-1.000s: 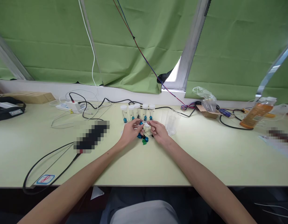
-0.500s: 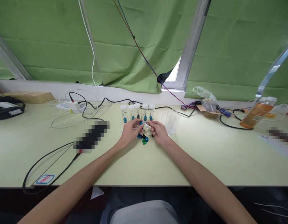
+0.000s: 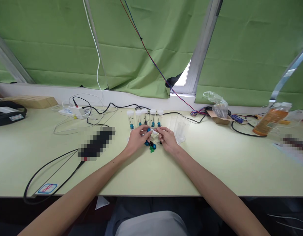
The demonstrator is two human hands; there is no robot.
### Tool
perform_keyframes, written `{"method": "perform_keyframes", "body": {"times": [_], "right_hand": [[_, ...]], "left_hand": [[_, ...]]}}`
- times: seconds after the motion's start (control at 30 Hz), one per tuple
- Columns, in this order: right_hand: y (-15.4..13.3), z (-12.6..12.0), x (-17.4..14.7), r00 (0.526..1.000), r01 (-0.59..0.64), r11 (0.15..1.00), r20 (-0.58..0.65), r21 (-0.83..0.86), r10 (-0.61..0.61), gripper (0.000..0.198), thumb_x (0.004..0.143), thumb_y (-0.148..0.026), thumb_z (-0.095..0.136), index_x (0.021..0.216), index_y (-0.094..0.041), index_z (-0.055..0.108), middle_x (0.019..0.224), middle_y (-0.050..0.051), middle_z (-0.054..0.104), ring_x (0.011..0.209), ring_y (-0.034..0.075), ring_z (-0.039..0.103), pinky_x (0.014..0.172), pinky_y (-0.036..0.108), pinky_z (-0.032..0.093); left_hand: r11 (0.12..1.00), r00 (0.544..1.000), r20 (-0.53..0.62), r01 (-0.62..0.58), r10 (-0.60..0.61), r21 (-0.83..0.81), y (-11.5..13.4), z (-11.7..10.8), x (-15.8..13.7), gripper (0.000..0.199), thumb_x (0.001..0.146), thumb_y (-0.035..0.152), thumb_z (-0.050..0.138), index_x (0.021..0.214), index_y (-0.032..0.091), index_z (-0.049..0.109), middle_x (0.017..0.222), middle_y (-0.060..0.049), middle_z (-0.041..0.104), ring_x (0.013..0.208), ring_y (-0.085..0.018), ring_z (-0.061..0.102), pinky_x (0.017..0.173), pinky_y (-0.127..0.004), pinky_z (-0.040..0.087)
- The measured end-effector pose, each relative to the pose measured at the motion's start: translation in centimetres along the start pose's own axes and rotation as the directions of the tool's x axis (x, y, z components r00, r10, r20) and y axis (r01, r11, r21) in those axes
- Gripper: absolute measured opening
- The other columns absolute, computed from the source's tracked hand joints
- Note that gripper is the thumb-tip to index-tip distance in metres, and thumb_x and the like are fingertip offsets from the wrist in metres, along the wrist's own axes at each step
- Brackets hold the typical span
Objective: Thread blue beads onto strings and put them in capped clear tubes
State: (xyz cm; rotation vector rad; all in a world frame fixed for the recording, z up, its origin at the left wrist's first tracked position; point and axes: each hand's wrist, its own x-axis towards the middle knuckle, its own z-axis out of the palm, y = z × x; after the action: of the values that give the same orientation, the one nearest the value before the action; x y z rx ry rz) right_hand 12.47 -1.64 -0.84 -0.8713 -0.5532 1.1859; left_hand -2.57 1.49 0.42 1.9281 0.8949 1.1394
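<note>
My left hand [image 3: 137, 139] is closed in a pinch around a small blue part with a thin dark stem [image 3: 148, 129]. Close beside it, the fingers of my right hand [image 3: 168, 137] pinch a small white cap [image 3: 154, 131], its shape partly covered by fingertips. Below the hands lie loose blue and black parts [image 3: 154, 146] and a small green piece [image 3: 151, 149]. Just behind stand several clear tubes with white caps [image 3: 131, 120], each with a stemmed part inside, mostly blue. Clear tubes without visible contents [image 3: 180, 131] stand right of my right hand.
A blurred dark device [image 3: 96, 144] with a black cable lies to the left. At the right are an orange drink bottle [image 3: 271, 119] and a small cardboard box [image 3: 218, 118] with a plastic bag. A power strip [image 3: 79, 112] and cables run along the back.
</note>
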Motion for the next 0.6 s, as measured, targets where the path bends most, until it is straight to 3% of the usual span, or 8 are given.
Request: {"method": "perform_keyframes", "body": {"times": [0.6], "right_hand": [[-0.15, 0.61, -0.76, 0.991, 0.132, 0.988, 0.011, -0.077, -0.132, 0.028, 0.059, -0.029, 0.082, 0.07, -0.018, 0.058, 0.071, 0.002, 0.072, 0.037, 0.004, 0.04, 0.037, 0.021, 0.026]], "left_hand": [[1.0, 1.0, -0.01, -0.007, 0.007, 0.015, 0.05, -0.05, -0.12, 0.036, 0.079, 0.051, 0.066, 0.096, 0.019, 0.062, 0.068, -0.001, 0.064, 0.056, -0.017, 0.065, 0.056, -0.03, 0.056]]}}
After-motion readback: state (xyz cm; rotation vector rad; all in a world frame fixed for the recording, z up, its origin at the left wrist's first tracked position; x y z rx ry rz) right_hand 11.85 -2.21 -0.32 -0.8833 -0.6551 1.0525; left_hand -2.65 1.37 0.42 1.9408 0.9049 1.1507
